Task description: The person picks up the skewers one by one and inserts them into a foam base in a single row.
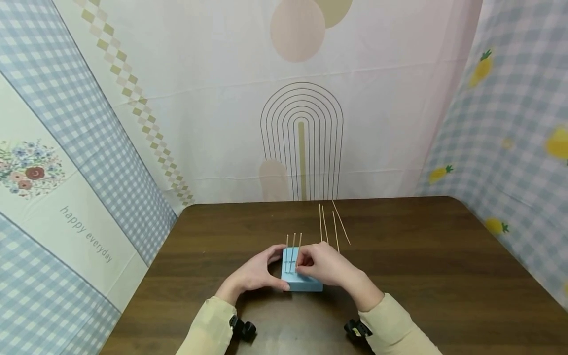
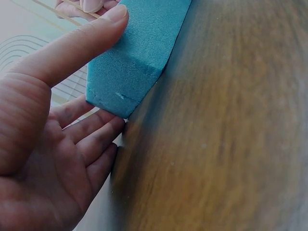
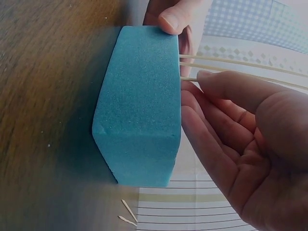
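Observation:
A blue foam block (image 1: pixel 306 282) lies on the dark wooden table (image 1: pixel 443 276), with three thin wooden sticks (image 1: pixel 294 242) standing upright in its top. My left hand (image 1: pixel 278 268) holds the block from the left. Its thumb (image 2: pixel 82 41) presses one face, and its fingers (image 2: pixel 91 132) wrap the opposite side. My right hand (image 1: pixel 299 266) is at the block's right. Its thumb (image 3: pixel 226 84) and fingers pinch the nearest stick (image 3: pixel 188 78) just above the foam (image 3: pixel 139 106). The other two sticks (image 3: pixel 231 62) stand free beside it.
Several loose sticks (image 1: pixel 330 224) lie on the table just beyond the block, towards the far edge. Patterned fabric walls (image 1: pixel 88 148) close in the table on the left, back and right. Black wrist camera mounts (image 1: pixel 241 328) sit at both wrists.

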The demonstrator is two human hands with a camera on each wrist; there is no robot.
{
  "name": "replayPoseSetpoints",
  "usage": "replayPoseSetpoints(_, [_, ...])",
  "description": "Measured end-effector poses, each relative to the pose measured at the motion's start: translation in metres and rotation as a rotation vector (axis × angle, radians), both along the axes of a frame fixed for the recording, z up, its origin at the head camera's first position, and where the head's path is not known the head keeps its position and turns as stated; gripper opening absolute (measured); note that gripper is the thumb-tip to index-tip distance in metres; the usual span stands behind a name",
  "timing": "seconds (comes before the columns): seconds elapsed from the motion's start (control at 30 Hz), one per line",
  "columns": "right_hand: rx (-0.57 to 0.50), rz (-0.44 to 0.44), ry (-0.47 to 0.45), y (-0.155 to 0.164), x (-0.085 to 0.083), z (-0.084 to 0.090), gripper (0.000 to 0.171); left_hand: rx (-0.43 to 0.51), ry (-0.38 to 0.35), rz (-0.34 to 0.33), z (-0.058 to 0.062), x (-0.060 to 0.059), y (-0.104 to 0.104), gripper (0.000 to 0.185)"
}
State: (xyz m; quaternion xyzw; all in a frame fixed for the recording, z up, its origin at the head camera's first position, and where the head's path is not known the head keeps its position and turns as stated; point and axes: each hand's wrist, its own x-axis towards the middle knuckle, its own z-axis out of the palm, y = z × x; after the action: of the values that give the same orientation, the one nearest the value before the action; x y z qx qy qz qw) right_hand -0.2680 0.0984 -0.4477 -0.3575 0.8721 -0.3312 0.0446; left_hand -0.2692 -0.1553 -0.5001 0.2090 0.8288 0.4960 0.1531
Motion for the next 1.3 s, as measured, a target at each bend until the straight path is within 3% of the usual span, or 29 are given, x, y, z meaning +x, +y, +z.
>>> replayPoseSetpoints(0.13, [-0.025, 0.026, -0.051, 0.002, -0.002, 0.002, 0.017, 0.007, 0.002, 0.004, 0.001, -0.001, 0.0, 0.106])
replayPoseSetpoints(0.5, [-0.136, 0.093, -0.369, 0.026, -0.016, -0.01, 0.034, 0.002, 0.007, 0.008, -0.005, 0.002, 0.005, 0.104])
replayPoseSetpoints(0.7, [-0.202, 0.089, -0.532, 0.049, -0.03, -0.009, 0.039, 0.002, 0.016, 0.015, -0.003, 0.001, 0.006, 0.104])
replayPoseSetpoints(0.87, [-0.248, 0.09, -0.585, 0.071, -0.047, -0.01, 0.04, 0.015, 0.02, 0.015, -0.003, 0.0, 0.006, 0.105])
replayPoseSetpoints(0.97, [-0.297, 0.021, -0.599, 0.089, -0.065, -0.017, 0.046, 0.011, 0.018, 0.017, -0.005, 0.0, 0.006, 0.106])
replayPoseSetpoints(1.2, [-0.361, -0.309, -0.556, 0.123, -0.1, -0.03, 0.05, -0.009, 0.048, 0.016, -0.004, -0.001, 0.005, 0.106])
replayPoseSetpoints(1.3, [-0.36, -0.388, -0.538, 0.127, -0.108, -0.033, 0.049, -0.002, 0.05, 0.013, -0.003, -0.001, 0.004, 0.105])
